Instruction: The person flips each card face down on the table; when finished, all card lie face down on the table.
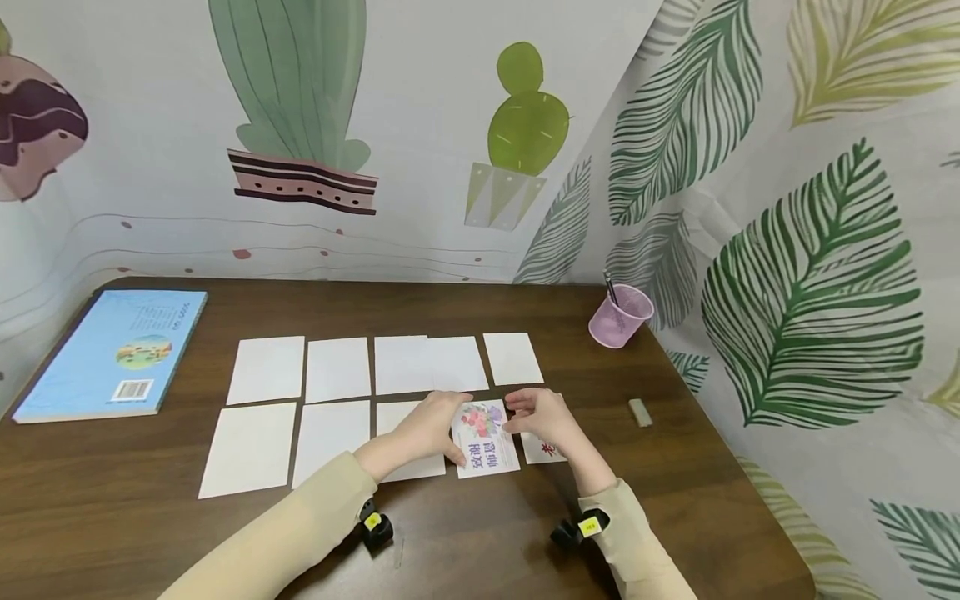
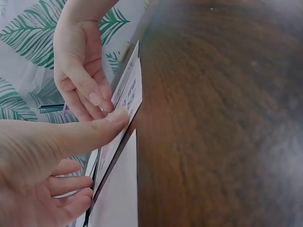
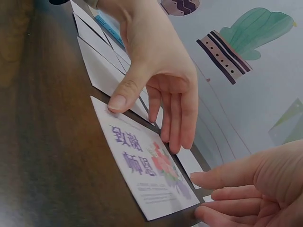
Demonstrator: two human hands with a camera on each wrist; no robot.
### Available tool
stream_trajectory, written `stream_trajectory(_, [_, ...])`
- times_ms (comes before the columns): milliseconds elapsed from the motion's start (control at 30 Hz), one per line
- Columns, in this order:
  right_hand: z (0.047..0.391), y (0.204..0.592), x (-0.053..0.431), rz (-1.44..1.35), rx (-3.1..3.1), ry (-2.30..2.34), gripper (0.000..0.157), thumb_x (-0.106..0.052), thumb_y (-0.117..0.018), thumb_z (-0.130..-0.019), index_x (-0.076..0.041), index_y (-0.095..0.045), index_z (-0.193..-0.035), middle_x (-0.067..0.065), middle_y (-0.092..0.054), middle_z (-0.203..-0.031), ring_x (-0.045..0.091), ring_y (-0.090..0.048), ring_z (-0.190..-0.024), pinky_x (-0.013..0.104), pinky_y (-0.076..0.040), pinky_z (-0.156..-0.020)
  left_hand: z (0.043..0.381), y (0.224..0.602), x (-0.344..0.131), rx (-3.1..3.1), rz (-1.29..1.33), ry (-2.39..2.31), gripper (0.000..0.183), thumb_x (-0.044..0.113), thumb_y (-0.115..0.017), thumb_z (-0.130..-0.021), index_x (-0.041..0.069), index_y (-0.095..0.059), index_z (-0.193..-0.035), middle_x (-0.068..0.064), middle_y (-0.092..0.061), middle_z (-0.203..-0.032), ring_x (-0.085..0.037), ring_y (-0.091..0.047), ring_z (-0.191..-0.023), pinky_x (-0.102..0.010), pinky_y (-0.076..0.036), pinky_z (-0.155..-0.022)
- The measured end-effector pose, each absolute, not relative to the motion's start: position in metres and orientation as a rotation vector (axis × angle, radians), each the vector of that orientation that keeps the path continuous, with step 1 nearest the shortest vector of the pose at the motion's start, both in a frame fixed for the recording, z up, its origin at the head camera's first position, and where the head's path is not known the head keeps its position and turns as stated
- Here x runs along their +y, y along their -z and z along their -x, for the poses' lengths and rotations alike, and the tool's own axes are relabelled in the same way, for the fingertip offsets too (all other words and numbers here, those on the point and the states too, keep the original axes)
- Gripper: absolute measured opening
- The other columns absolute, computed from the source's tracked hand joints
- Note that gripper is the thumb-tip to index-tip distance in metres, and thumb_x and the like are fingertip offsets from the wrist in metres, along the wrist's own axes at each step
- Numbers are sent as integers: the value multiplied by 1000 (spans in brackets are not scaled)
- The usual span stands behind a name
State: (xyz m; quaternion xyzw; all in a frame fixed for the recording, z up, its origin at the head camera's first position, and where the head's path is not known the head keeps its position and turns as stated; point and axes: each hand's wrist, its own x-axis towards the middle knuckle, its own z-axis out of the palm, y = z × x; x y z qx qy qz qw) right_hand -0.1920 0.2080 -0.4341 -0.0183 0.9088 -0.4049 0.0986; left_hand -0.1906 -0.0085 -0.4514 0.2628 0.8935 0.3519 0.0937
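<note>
A white card printed with pink and purple flowers and large purple Chinese characters lies face up between my hands, at the right of the front row. My left hand is at its left side; the thumb touches the near left corner, while the fingers stretch along the far side. At the card's far right edge is my right hand, thumb and fingers extended and slightly apart. Under the right wrist, another card with a red character is partly covered. Blank white cards lie near the left hand.
Several blank white cards form two rows on the brown table. A blue book lies at the left. At the back right stands a pink mesh pen cup, with a small eraser-like block nearer.
</note>
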Motion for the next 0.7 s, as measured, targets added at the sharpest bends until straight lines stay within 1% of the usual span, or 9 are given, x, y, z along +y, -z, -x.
stream_trajectory(167, [187, 437, 207, 42, 2656, 1258, 41, -2, -79, -76, 5, -68, -115, 18, -72, -109, 26, -71, -96, 36, -59, -81, 190, 451, -7, 2655, -784, -1037, 95, 15, -96, -55, -7, -50, -135, -21, -56, -137, -41, -47, -129, -48, -37, -112])
stream_trajectory(333, [185, 439, 205, 65, 2660, 1275, 37, -4, -76, -80, 6, -67, -114, 19, -72, -108, 29, -70, -100, 36, -60, -80, 191, 453, -7, 2653, -777, -1045, 96, 15, -96, -54, -7, -50, -135, -21, -57, -136, -41, -47, -128, -47, -38, -111])
stream_trajectory(533, [186, 442, 205, 35, 2625, 1393, 37, 2, -74, -78, 7, -64, -114, 22, -70, -109, 31, -68, -99, 36, -59, -82, 191, 455, -7, 2664, -776, -1049, 97, 15, -97, -53, -7, -51, -135, -21, -57, -135, -40, -48, -127, -46, -39, -110])
stream_trajectory(600, [185, 442, 206, 3, 2583, 1476, 39, 4, -73, -78, 7, -62, -115, 23, -68, -112, 30, -68, -97, 35, -58, -82, 191, 455, -6, 2668, -779, -1051, 97, 15, -97, -53, -7, -51, -135, -21, -57, -135, -40, -48, -127, -46, -39, -111])
stream_trajectory(700, [184, 443, 206, -16, 2519, 1577, 43, 6, -70, -78, 10, -57, -119, 27, -63, -117, 24, -67, -90, 34, -59, -80, 190, 455, -6, 2676, -782, -1049, 97, 16, -97, -52, -7, -51, -134, -22, -58, -134, -40, -49, -126, -46, -39, -110])
